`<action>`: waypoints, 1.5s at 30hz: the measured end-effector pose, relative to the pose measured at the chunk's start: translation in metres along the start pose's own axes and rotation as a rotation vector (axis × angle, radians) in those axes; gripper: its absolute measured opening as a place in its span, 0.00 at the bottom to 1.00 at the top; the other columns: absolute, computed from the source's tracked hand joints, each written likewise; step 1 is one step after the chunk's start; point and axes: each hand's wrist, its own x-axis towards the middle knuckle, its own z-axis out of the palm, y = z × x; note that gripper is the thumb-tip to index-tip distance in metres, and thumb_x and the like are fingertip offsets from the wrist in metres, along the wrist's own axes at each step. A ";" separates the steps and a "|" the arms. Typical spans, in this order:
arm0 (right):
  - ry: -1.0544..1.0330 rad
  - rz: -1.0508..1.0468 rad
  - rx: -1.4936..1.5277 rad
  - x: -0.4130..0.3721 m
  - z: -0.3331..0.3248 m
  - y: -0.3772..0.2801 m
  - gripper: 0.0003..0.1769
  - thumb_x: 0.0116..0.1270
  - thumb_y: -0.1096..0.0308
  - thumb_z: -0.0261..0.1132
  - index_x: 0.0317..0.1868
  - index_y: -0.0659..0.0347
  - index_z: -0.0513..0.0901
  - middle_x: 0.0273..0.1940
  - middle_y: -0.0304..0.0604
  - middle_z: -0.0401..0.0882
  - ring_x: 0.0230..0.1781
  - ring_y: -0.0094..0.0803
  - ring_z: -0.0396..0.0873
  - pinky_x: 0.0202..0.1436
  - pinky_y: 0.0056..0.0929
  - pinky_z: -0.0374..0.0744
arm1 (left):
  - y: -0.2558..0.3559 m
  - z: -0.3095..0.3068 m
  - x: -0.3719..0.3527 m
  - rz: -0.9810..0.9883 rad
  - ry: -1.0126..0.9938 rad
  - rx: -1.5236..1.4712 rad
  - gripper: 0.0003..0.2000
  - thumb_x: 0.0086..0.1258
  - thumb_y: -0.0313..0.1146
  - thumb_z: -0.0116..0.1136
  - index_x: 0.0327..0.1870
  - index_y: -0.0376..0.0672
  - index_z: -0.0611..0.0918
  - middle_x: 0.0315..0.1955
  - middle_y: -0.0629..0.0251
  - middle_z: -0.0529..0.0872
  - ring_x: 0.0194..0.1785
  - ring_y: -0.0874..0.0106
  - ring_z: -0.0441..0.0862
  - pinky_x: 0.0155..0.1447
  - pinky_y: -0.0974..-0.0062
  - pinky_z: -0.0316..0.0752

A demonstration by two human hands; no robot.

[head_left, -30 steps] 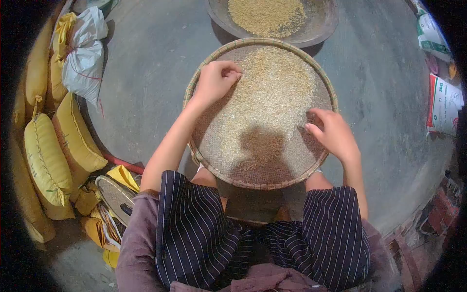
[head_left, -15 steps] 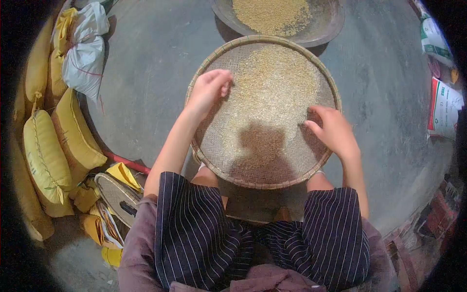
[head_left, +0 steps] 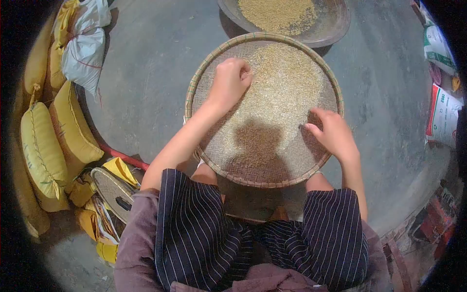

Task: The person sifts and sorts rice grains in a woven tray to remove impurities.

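Note:
A round woven bamboo tray rests across my knees, with pale yellow grain spread thinly over it. My left hand is over the upper left of the tray at the edge of the grain, fingers curled in and pressed together. What they hold, if anything, is too small to see. At the tray's right side, my right hand hovers above the grain's edge, thumb and forefinger apart, with nothing visible between them. A dark shadow falls across the lower middle of the tray.
Beyond the tray a wide metal basin holds more grain. Stuffed yellow sacks and a tied white bag line the left, near a smaller woven tray and a red pole. Printed bags lie at the right.
My left hand has moved right and inward over the tray, to the edge of the grain. My right hand has stayed nearly in place. The view has shifted slightly.

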 end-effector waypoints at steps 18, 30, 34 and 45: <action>0.035 -0.006 0.014 0.000 -0.002 0.003 0.24 0.60 0.59 0.68 0.52 0.66 0.79 0.46 0.58 0.82 0.50 0.52 0.79 0.54 0.43 0.77 | -0.020 -0.048 -0.034 -0.591 -0.248 -1.889 0.10 0.67 0.30 0.46 0.36 0.33 0.77 0.31 0.59 0.78 0.33 0.70 0.76 0.40 0.76 0.75; 0.343 -0.033 0.131 0.010 0.004 0.019 0.29 0.51 0.74 0.72 0.55 0.63 0.76 0.52 0.51 0.77 0.53 0.49 0.76 0.56 0.40 0.76 | -0.024 -0.027 -0.066 -0.719 -0.276 -1.994 0.15 0.77 0.38 0.43 0.27 0.43 0.72 0.16 0.74 0.65 0.19 0.82 0.62 0.26 0.82 0.59; 0.469 -0.007 0.140 0.017 0.002 0.032 0.28 0.51 0.75 0.72 0.55 0.63 0.77 0.50 0.51 0.78 0.48 0.46 0.79 0.53 0.37 0.78 | -0.004 -0.028 -0.061 -0.859 -0.133 -1.655 0.14 0.79 0.37 0.43 0.31 0.42 0.75 0.17 0.74 0.70 0.20 0.84 0.64 0.26 0.85 0.60; 0.540 -0.080 0.228 0.049 0.002 0.031 0.19 0.56 0.75 0.68 0.49 0.65 0.81 0.47 0.50 0.81 0.44 0.43 0.81 0.50 0.36 0.79 | 0.002 -0.041 -0.066 -0.895 -0.281 -1.414 0.15 0.77 0.37 0.46 0.28 0.42 0.76 0.11 0.77 0.66 0.15 0.83 0.61 0.21 0.83 0.56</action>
